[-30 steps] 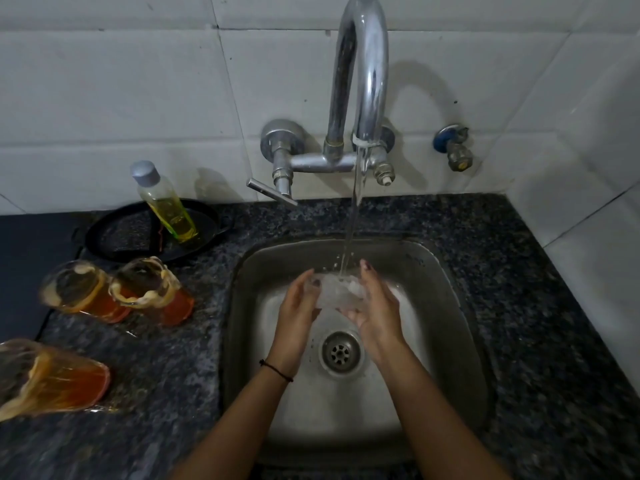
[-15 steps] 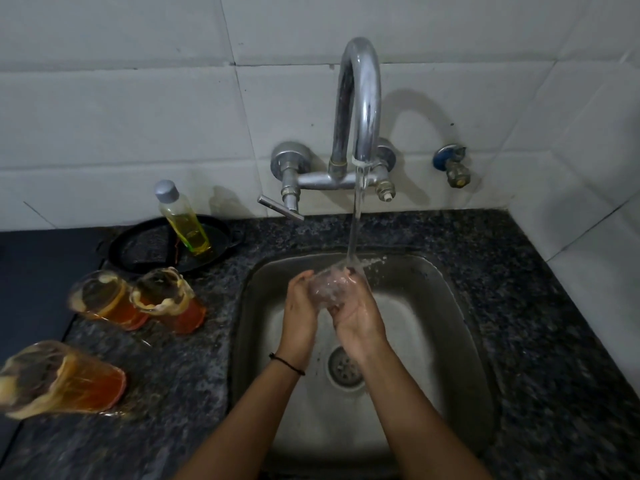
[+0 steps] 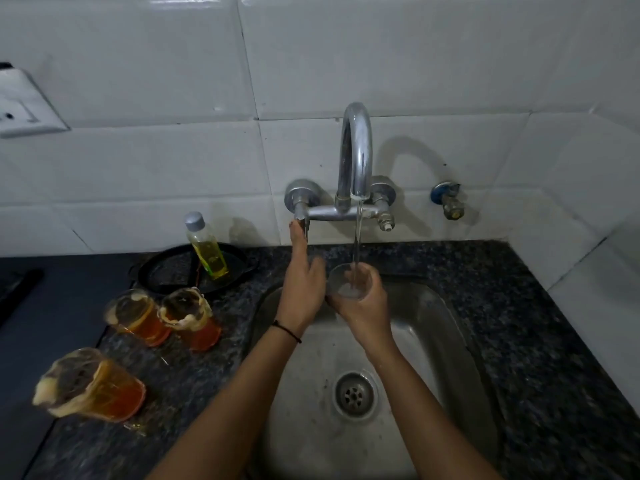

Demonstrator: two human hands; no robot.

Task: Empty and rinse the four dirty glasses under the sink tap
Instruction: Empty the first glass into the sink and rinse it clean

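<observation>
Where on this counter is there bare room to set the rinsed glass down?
Right of the sink, the counter is bare up to the wall tiles. The left side is crowded: three dirty glasses stand beside the basin, with a black pan and oil bottle behind them.

The sink [image 3: 433,341] is set into the counter [image 3: 554,341], with the tap [image 3: 356,161] on the wall behind it and the drain [image 3: 354,394] in its floor. A glass [image 3: 349,280] is held upright over the sink's back edge by the right hand [image 3: 363,306], directly under the spout. The left hand [image 3: 301,289] is just left of the glass — one finger reaching up to the tap's left handle [image 3: 300,211]. Left of the sink, on the counter, stand two glasses [image 3: 162,318] side by side; a third glass [image 3: 90,388] stands nearer, further left. Behind the pair lies a pan [image 3: 166,275] with a bottle [image 3: 207,247] in it. Right of the tap — a valve [image 3: 448,202] on the wall.
</observation>
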